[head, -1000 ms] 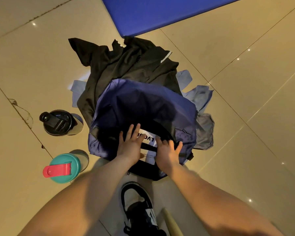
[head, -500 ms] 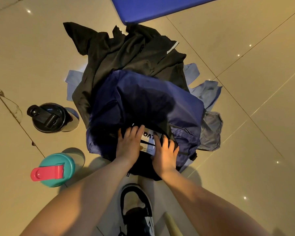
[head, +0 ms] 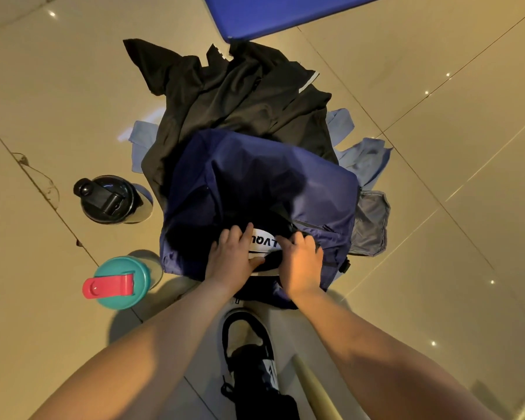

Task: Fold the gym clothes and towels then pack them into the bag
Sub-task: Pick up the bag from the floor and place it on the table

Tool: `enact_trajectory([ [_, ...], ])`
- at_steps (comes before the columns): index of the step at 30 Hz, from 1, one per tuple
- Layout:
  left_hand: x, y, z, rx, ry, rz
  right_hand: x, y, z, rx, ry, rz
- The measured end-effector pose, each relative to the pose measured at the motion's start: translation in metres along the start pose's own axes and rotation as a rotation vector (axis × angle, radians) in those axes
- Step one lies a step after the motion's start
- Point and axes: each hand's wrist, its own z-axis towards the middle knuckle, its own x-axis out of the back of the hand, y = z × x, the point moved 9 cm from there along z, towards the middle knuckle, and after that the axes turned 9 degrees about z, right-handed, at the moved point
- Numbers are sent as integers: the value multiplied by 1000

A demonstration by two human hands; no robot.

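Pressing a white lettered garment into the navy bag at mid-frame.
The left hand lies on the garment, its grip wide with fingers spread, while the right hand has its grip curled over the garment's right end at the bag's mouth. Black clothes and a light blue cloth lie heaped on the floor above the bag. A black-lidded bottle and a teal-lidded bottle stand at the left.

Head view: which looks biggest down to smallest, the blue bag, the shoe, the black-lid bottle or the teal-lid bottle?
1. blue bag
2. shoe, though it is nearer the camera
3. black-lid bottle and teal-lid bottle: look alike
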Motion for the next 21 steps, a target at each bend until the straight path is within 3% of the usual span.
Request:
enact_trajectory([
  [2,24,3,-11,-9,25,20,32,-5,-12,21,89,62],
  [8,124,23,-47,-29,106,35,142,-55,-47,107,98,105],
  [11,204,26,-76,12,234,14,209,-86,-72,133,151,134],
  [21,510,13,-253,137,415,15,482,-240,-207,337,323,60],
])
